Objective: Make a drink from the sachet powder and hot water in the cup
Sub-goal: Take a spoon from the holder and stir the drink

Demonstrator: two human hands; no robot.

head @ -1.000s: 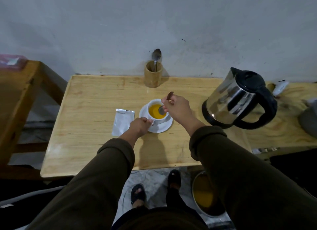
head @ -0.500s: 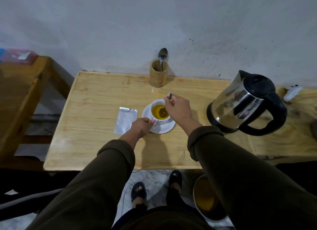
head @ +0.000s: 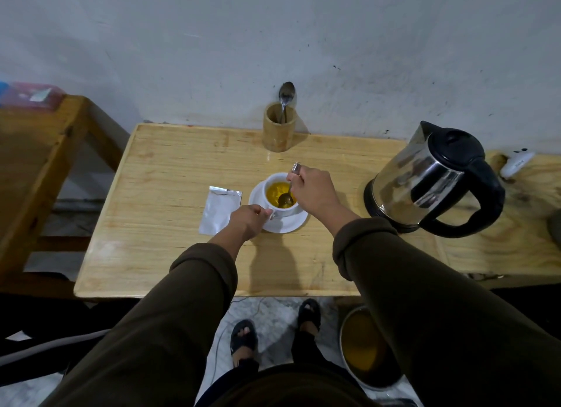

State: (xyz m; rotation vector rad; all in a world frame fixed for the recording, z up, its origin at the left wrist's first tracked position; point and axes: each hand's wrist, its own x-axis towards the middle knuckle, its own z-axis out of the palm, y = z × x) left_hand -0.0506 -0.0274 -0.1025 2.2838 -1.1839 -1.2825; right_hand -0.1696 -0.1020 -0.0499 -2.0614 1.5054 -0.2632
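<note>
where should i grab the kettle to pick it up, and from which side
Grip the kettle by its black loop handle, which sticks out on the right, away from the cup. Come in from the right and slightly above, curling the fingers through the loop. The steel body is smooth, rounded and possibly hot, so it looks like a poorer hold.

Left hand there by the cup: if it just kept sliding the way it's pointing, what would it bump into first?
The left hand already touches the cup at its handle side. Pushed further, it would shove the cup across its saucer, probably toward the right hand holding the spoon.
</note>
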